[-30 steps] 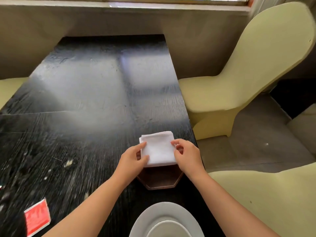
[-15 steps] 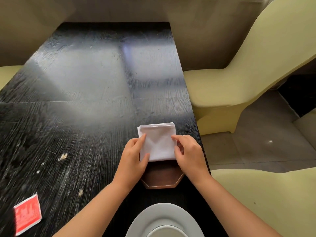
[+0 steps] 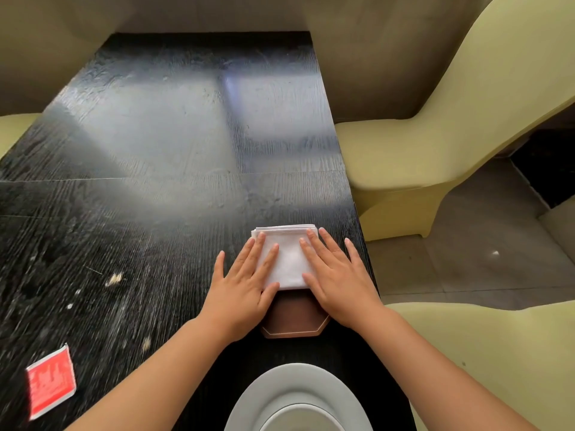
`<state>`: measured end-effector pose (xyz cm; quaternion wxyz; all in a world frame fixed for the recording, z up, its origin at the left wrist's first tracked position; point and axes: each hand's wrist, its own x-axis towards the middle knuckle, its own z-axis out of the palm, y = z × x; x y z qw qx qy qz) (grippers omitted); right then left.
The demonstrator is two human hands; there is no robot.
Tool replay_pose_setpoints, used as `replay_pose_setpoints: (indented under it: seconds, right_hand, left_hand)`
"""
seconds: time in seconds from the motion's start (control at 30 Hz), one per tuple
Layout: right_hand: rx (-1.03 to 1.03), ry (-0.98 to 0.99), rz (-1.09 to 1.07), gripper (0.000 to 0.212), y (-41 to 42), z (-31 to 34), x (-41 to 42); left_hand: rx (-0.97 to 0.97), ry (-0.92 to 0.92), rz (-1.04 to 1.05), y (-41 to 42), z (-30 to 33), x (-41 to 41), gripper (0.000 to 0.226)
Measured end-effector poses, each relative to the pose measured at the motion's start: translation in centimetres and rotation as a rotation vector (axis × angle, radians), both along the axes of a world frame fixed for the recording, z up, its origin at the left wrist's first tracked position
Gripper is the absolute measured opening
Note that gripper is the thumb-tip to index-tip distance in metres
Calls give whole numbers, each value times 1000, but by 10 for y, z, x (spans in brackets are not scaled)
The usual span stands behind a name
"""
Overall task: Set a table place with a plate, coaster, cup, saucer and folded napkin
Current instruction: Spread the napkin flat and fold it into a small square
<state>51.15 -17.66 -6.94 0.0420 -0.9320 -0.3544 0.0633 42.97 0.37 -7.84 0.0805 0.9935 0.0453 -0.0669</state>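
Note:
A folded white napkin (image 3: 287, 259) lies flat on the black table (image 3: 161, 157), near its right edge. My left hand (image 3: 244, 287) rests flat on the napkin's left side, fingers spread. My right hand (image 3: 337, 279) presses flat on its right side, fingers apart. Just nearer to me, a brown octagonal coaster (image 3: 294, 320) lies partly under the napkin and between my wrists. At the bottom edge sits a white plate (image 3: 298, 387) with a smaller white dish (image 3: 300, 419) on it, cut off by the frame. No cup is visible.
A red packet (image 3: 51, 381) lies on the table at the lower left. Crumbs dot the left part of the tabletop. Pale yellow covered chairs stand to the right (image 3: 435, 126) and lower right (image 3: 485, 353); another seat edge shows at far left.
Both hands went from pinching the napkin's near edge to lying flat and spread on top of it. The napkin now lies flat on the table.

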Motion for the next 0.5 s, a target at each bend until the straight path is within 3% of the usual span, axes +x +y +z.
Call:
replay_pose_setpoints:
  seconds: [0.5]
  right_hand:
    - [-46,104,-89,58,13,4,4]
  left_hand:
    - [0,123,9,1,5,19,61]
